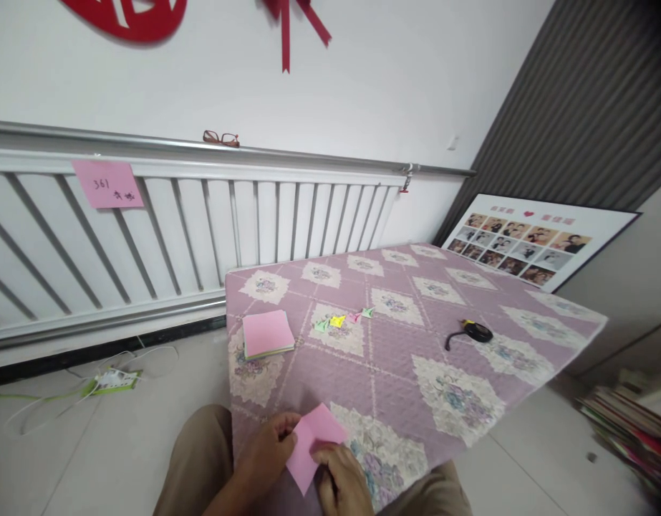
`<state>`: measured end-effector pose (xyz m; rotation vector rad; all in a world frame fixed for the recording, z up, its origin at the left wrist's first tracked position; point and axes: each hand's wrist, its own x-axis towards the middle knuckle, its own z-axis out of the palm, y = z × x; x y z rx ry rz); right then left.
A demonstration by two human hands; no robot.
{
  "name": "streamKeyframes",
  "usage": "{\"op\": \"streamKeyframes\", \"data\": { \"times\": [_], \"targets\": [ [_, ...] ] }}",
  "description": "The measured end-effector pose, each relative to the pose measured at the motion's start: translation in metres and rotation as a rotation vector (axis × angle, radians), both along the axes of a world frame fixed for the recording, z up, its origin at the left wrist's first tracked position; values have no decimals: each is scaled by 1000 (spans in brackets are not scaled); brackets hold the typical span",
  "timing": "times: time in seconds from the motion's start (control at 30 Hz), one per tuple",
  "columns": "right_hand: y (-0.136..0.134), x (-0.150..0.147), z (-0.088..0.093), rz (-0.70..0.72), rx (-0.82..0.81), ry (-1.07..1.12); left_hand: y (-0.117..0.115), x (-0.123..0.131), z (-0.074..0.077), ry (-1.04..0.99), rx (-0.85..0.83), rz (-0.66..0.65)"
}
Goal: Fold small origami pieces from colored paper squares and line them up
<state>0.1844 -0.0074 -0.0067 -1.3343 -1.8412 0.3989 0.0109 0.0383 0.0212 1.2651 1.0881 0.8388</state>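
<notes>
A sheet of pink paper [309, 462] with a crease across it is held between my two hands at the near edge of the table. My left hand [268, 448] pinches its left edge between thumb and fingers. At the lower right of the sheet, my right hand [344, 480] has its fingers curled against the paper. Beyond them lies a stack of square paper [268, 333], pink on top with other colours below. To its right sit several small folded paper pieces [337, 322] in green, yellow and pink, in a row.
A black tape measure [478, 331] with a strap lies on the right of the cloth-covered table [399, 373]. Behind stands a white radiator [309, 218], with glasses [221, 138] on the pipe above. A photo board [523, 247] leans at the far right. A power strip [114, 380] is on the floor, left.
</notes>
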Motion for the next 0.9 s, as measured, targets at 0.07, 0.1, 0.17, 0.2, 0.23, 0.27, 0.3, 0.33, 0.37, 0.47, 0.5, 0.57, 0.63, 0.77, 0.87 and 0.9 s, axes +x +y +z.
{"op": "streamKeyframes", "data": {
  "times": [0.07, 0.1, 0.17, 0.2, 0.23, 0.27, 0.3, 0.33, 0.37, 0.47, 0.5, 0.57, 0.63, 0.77, 0.87, 0.9],
  "targets": [
    [3, 2, 5, -24, -62, 20, 0, 0, -2, 33, 10, 25],
    [4, 2, 8, -41, -86, 27, -1, 0, -1, 49, 12, 29],
    [9, 2, 14, -54, -98, 4, -1, 1, 2, 71, 18, 23],
    [12, 1, 18, -46, -83, -26, -2, 1, 4, 79, 26, 18],
    [15, 0, 21, -27, -60, -64, -2, 1, 6, 87, 38, 12],
    [18, -2, 24, -3, -35, -106, -2, 1, 7, 94, 51, 5],
    [21, -4, 27, 21, -15, -150, -2, 1, 8, 98, 67, 4],
    [24, -6, 29, 47, -6, -192, -2, 1, 7, 97, 84, 4],
    [26, -8, 31, 81, -12, -233, -2, 1, 6, 85, 100, 5],
    [31, -10, 33, 178, -99, -337, -2, 1, 0, 22, 126, 29],
    [32, -10, 33, 199, -136, -359, -2, 2, -2, 15, 126, 35],
    [32, -7, 32, 217, -192, -386, -3, 2, -3, 24, 113, 44],
    [32, -5, 32, 210, -223, -404, -5, 2, 0, 28, 105, 40],
    [32, -5, 36, 182, -265, -458, -6, -2, 6, 45, 131, 43],
    [34, -7, 40, 195, -272, -478, -4, -4, 6, 94, 134, 41],
    [35, -8, 41, 200, -267, -478, -3, -5, 4, 93, 133, 34]
  ]
}}
